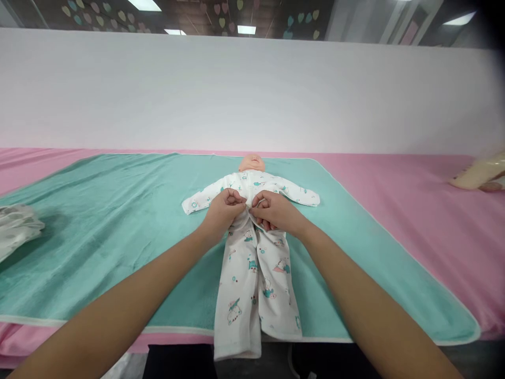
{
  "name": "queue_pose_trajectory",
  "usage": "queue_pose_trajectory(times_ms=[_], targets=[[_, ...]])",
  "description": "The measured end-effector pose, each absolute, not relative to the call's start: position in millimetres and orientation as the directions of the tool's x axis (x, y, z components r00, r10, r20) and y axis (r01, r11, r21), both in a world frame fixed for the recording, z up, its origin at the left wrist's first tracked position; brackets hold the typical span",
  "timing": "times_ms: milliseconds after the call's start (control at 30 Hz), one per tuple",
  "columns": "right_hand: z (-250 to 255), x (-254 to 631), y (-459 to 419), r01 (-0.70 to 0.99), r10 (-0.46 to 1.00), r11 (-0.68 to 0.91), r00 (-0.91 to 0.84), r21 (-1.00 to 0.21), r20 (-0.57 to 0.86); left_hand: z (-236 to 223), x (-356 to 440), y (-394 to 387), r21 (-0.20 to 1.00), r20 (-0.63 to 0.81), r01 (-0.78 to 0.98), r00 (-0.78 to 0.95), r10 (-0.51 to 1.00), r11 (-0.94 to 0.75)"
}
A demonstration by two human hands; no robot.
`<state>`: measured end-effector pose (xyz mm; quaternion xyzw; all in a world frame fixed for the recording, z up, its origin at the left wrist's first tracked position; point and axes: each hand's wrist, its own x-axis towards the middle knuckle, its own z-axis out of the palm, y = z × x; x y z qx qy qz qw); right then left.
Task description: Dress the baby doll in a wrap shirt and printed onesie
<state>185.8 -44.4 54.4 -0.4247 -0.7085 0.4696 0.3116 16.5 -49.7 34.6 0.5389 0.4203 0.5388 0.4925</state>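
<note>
The baby suit is pinched at its middle by the left hand and right hand. Its legs are hung past the green blanket's near edge.

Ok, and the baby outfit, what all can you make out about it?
The outfit is white, soft-looking fabric with small teal and pink cartoon prints. It lies front up on the teal cloth, dressed on a doll, sleeves spread wide, legs toward you, the left one reaching past the cloth's near edge. Left hand and right hand pinch its middle front, hiding the fastening there.
</note>
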Motion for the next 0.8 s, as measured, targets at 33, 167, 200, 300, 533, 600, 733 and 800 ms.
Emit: queue_pose_trajectory(times_ms=[33,167,200,300,533,600,733,800], targets=[[54.0,185.9,-44.2,0.307,0.894,0.197,-0.446,-0.931,0.042,35.8,15.0,-49.6,0.984,0.155,-0.099,0.089,0.984,-0.147],[53.2,185.5,-44.6,0.312,0.897,0.207,-0.44,-0.927,0.052,39.4,10.0,-49.5,0.987,0.149,-0.089,0.151,0.977,-0.137],[53.2,185.5,-44.9,0.317,0.897,0.207,-0.439,-0.926,0.05,39.6,9.2,-49.5,0.987,0.154,-0.067,0.159,0.975,-0.145],[53.5,185.9,-45.3,0.327,0.893,0.204,-0.448,-0.923,0.039,38.4,8.2,-50.1,0.983,0.175,0.031,0.169,0.97,-0.182],[53.1,183.5,-44.2,0.346,0.902,0.222,-0.429,-0.912,0.057,33.1,11.6,-54.2,0.839,0.352,0.383,0.159,0.922,-0.386],[52.6,182.7,-44.2,0.36,0.912,0.226,-0.404,-0.905,0.067,31.0,12.3,-53.3,0.758,0.445,0.446,0.177,0.878,-0.475],[50.7,182.8,-43.8,0.359,0.92,0.224,-0.385,-0.906,0.075,28.0,11.9,-50.5,0.669,0.533,0.469,0.237,0.812,-0.576],[50.2,183.0,-44.0,0.342,0.917,0.213,-0.394,-0.915,0.066,28.3,12.0,-50.5,0.663,0.536,0.469,0.245,0.808,-0.583]])
